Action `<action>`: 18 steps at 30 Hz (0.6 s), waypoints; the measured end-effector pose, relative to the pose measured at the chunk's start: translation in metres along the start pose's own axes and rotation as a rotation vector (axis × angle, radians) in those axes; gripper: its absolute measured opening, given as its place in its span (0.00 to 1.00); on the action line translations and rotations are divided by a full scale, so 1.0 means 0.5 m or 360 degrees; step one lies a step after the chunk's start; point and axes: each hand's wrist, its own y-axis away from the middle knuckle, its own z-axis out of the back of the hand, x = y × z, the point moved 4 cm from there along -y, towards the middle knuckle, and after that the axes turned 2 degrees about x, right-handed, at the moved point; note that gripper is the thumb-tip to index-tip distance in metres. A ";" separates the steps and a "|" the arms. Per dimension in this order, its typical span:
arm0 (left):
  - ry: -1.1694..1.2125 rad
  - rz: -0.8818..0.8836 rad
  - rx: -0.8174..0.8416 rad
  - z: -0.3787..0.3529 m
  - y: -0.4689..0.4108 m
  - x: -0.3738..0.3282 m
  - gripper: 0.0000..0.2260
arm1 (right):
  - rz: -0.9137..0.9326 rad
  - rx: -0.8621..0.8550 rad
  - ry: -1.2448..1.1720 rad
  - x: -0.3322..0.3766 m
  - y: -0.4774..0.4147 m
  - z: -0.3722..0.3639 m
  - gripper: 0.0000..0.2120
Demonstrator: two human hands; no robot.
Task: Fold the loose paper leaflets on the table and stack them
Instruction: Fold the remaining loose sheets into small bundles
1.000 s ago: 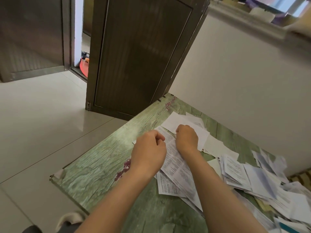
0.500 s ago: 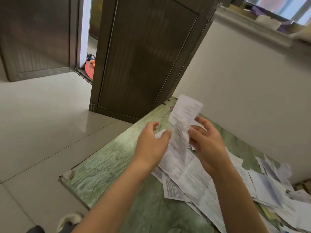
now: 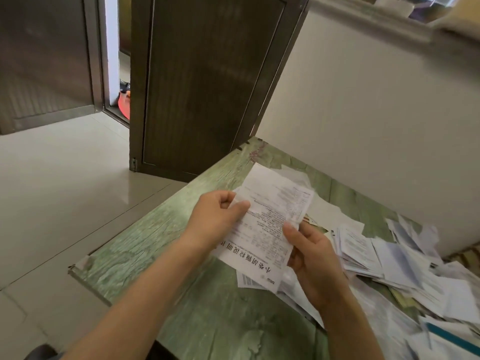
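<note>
A white printed leaflet (image 3: 270, 222) is held up above the green table (image 3: 161, 245), spread nearly flat with its text facing me. My left hand (image 3: 218, 216) pinches its left edge between thumb and fingers. My right hand (image 3: 309, 258) grips its right edge, thumb on the front. Under it, more loose leaflets (image 3: 257, 280) lie on the table. A heap of folded and loose leaflets (image 3: 384, 255) spreads to the right.
The table stands against a white wall (image 3: 363, 120) on its far side. A dark brown door (image 3: 202, 81) stands open beyond the table's far corner. Pale tiled floor (image 3: 57, 193) lies to the left. A blue pen-like stick (image 3: 452, 339) lies on the papers at lower right.
Both hands were pressing on papers on the table, then lifted one leaflet. It has since been opened out from a narrow strip to a wide sheet between both hands.
</note>
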 end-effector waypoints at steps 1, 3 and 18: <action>-0.0038 -0.0001 0.0017 -0.006 -0.001 -0.001 0.04 | 0.0045 -0.0065 0.0067 -0.001 0.001 0.007 0.16; -0.0093 -0.0004 0.0014 -0.008 -0.002 0.000 0.03 | 0.0109 -0.0148 0.0137 -0.003 -0.003 0.017 0.12; -0.0003 0.0258 -0.0058 -0.027 0.008 0.016 0.07 | 0.0268 -0.0337 0.0392 0.009 0.005 0.045 0.15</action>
